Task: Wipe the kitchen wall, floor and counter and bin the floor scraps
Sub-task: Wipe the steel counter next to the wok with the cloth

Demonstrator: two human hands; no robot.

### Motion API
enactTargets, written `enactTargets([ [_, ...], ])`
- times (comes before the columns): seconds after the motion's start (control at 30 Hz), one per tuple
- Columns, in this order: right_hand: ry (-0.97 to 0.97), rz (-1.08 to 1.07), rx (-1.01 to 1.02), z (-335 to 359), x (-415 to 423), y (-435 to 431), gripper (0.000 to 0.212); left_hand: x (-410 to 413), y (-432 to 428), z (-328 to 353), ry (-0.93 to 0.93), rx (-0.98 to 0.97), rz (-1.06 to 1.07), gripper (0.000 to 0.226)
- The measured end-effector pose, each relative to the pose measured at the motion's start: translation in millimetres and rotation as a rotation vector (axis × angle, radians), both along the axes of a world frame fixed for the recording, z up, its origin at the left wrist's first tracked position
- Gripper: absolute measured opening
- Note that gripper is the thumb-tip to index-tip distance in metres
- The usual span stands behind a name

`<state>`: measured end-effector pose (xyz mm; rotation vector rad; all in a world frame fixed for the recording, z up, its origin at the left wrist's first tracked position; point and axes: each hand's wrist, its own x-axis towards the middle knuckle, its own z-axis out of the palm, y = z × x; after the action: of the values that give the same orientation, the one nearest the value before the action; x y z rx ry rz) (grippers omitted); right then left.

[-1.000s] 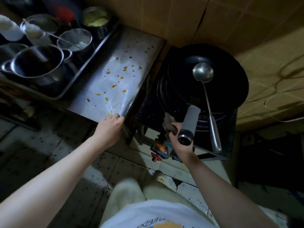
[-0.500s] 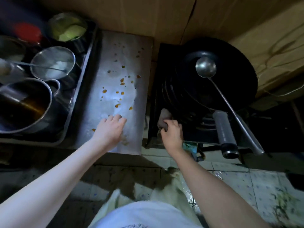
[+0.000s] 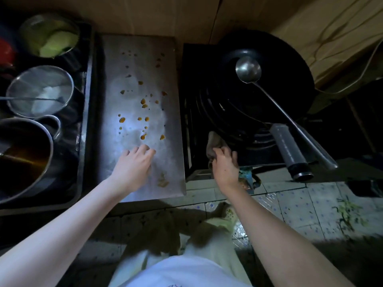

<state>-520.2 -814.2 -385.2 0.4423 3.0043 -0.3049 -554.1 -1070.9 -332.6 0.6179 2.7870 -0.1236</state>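
Observation:
A steel counter (image 3: 165, 59) runs away from me in the middle, dotted with several orange-brown spots and smears (image 3: 143, 101). My left hand (image 3: 132, 168) rests flat on its near end, fingers spread, holding nothing. My right hand (image 3: 224, 165) grips a crumpled grey rag (image 3: 214, 145) at the front left corner of the black stove (image 3: 192, 112). Green scraps (image 3: 348, 212) lie on the tiled floor (image 3: 294, 206) at the right. A cardboard-covered wall (image 3: 155, 15) stands behind the counter.
A black wok (image 3: 269, 104) sits on the stove with a steel ladle (image 3: 248, 70) in it and a grey handle (image 3: 287, 148) pointing toward me. Left of the counter a dark tray (image 3: 86, 112) holds pots, a strainer (image 3: 40, 92) and a bowl of green food (image 3: 53, 41).
My left hand slid from the counter's front edge onto its surface. My right hand moved left from beside the wok handle to the stove's front corner, still on the rag. My view shifted.

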Motion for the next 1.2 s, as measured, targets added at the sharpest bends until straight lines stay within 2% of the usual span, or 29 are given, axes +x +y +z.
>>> enactTargets([
  [0.07, -0.023, 0.028, 0.035, -2, 3, -8, 0.041, -1, 0, 0, -0.006, -0.003, 0.002, 0.036],
  [0.37, -0.009, 0.201, -0.071, 4, -37, -20, 0.042, -4, -9, -2, -0.008, 0.027, 0.032, 0.032],
  [0.47, -0.049, 0.185, -0.042, 3, -39, -3, 0.042, -1, -7, -1, -0.023, 0.022, 0.066, 0.033],
  [0.57, -0.045, 0.077, -0.056, 5, -24, 13, 0.043, 4, -1, -2, -0.024, 0.019, 0.071, 0.033],
  [0.7, -0.074, 0.155, 0.050, 6, -5, 8, 0.042, 12, 5, -2, -0.031, 0.038, 0.105, 0.036],
  [0.9, -0.075, 0.207, -0.020, 14, 6, -27, 0.042, 25, -1, 3, -0.063, 0.074, 0.168, 0.039],
  [1.03, -0.085, 0.268, -0.049, 21, -8, -34, 0.039, 36, -14, 10, -0.006, 0.091, 0.197, 0.040],
  [1.2, -0.006, 0.181, -0.138, 33, -11, -35, 0.038, 52, -32, 9, 0.001, 0.067, 0.251, 0.039],
])
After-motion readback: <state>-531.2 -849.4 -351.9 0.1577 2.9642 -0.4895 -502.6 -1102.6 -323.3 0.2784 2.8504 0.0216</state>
